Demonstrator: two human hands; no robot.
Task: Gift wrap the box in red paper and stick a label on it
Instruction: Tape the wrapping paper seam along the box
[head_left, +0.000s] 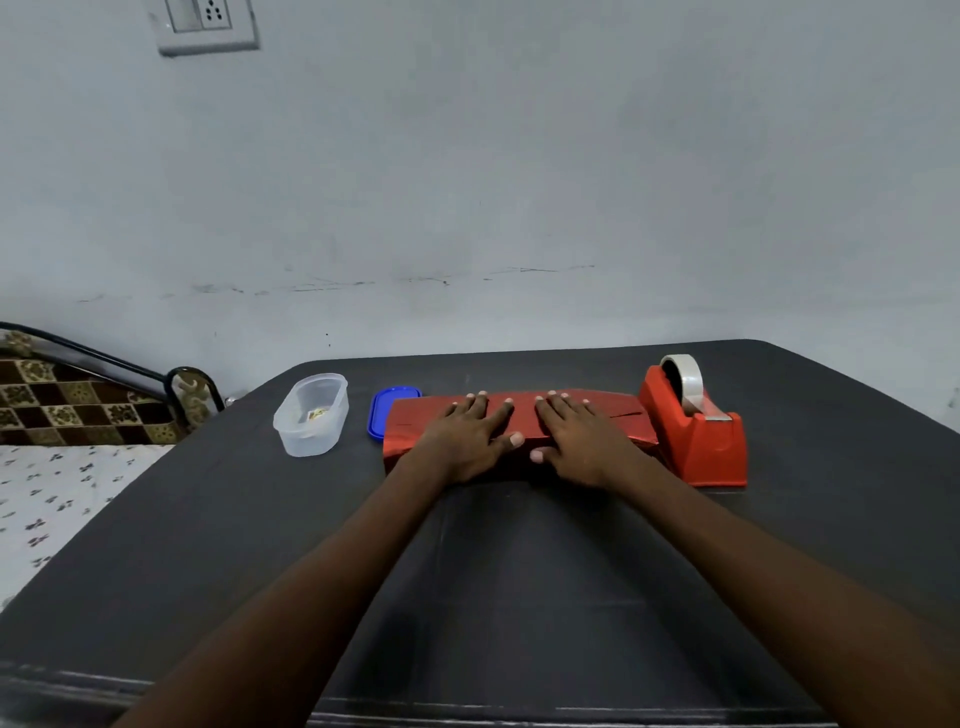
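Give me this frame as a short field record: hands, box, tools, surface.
left hand: flat on the wrapped box, fingers straight
right hand: flat on it beside the left
wrapped box: in red paper, lying on the table; no label visible
tape dispenser: red, at the box's right end
container: clear, lid off, left of box
blue lid: between container and box
table: dark

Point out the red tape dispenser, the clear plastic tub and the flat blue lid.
red tape dispenser (704, 441): head view, on its red body.
clear plastic tub (310, 418): head view, on its front wall.
flat blue lid (382, 413): head view, on its top face.
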